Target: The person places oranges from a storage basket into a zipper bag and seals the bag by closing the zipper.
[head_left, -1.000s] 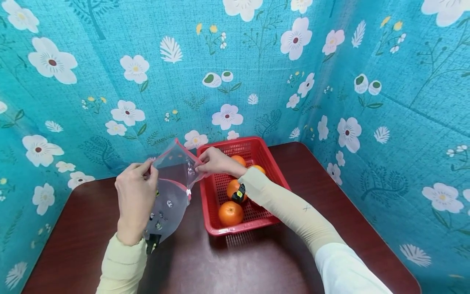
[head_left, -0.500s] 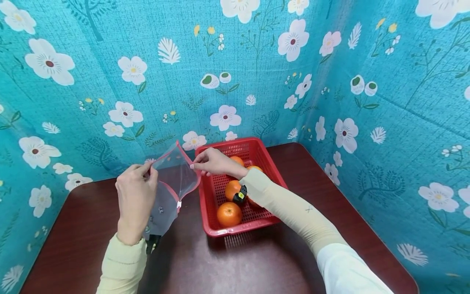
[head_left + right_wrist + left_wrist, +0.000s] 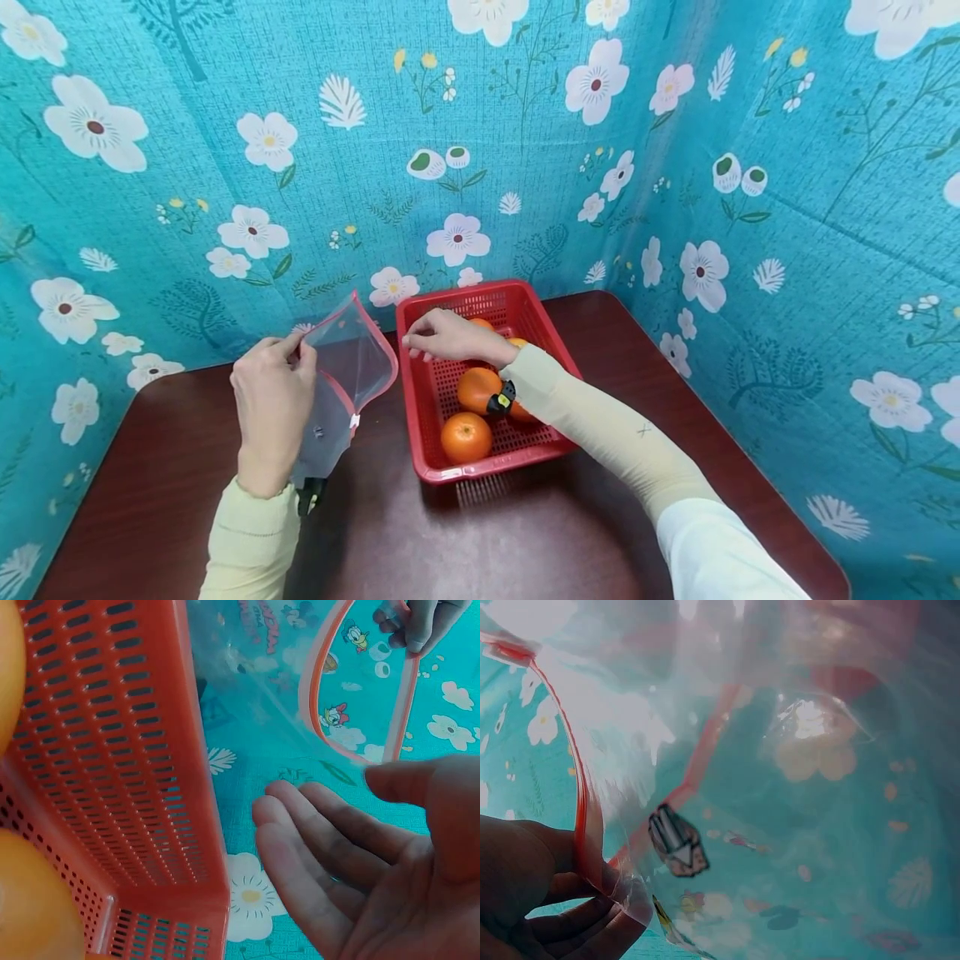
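Note:
My left hand (image 3: 276,400) pinches one edge of a clear zip bag (image 3: 330,417) with a pink-red rim, cartoon prints and a white slider. The bag hangs with its mouth spread apart. In the left wrist view, the fingers (image 3: 577,930) grip the rim at lower left. My right hand (image 3: 453,337) hovers over the left side of a red plastic basket (image 3: 491,462), holding nothing. The right wrist view shows its fingers (image 3: 330,855) loosely extended, apart from the bag. Several oranges (image 3: 467,437) lie in the basket, some partly hidden by the right arm.
The basket stands on a dark reddish-brown table (image 3: 525,533). A blue flowered cloth (image 3: 360,167) hangs behind and to the right of the table. The bag hangs just left of the basket's rim.
My right hand has let go of the bag's rim and drawn slightly right, over the basket. The bag's right edge has swung left. My left hand keeps its pinch.

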Tool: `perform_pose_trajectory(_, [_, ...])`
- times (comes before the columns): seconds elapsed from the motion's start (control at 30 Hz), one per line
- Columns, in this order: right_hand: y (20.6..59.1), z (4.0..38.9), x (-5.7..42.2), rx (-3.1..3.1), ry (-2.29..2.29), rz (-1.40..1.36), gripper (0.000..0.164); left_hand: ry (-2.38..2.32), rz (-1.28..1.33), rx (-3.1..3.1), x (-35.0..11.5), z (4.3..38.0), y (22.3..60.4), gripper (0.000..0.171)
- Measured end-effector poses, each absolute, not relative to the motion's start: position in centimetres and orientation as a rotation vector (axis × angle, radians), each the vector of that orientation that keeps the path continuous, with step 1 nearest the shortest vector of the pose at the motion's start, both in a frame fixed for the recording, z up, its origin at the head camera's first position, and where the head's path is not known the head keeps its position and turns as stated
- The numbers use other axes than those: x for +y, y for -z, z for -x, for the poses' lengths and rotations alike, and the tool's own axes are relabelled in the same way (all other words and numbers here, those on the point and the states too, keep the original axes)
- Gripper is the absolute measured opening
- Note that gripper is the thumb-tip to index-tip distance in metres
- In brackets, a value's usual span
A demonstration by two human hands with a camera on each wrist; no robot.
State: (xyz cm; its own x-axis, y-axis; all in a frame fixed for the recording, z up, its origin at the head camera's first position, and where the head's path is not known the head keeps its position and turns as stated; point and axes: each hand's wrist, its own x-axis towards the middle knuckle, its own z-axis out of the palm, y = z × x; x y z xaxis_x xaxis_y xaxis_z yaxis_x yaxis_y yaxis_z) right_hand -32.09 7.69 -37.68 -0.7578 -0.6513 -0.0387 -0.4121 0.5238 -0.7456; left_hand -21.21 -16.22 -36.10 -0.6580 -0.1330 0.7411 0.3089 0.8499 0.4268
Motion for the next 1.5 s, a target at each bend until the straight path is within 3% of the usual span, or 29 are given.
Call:
perform_pose_trajectory(0.53, [39.0,30.8,9.3,2.366,0.663,1.14,0.026,0.693,0.105,-2.204,-15.9,21.1,36.5,0.021])
perform_pose_trajectory(0.97, [39.1,29.1,10.2,2.235,0.42,1.105,0.049,0.698,0.107,-2.191,-16.1,21.3,36.7,0.021])
perform_pose_trajectory(1.5, [40.0,28.4,10.1,2.142,0.223,0.95,0.065,0.718,0.08,-2.191,-15.8,21.3,37.0,0.022])
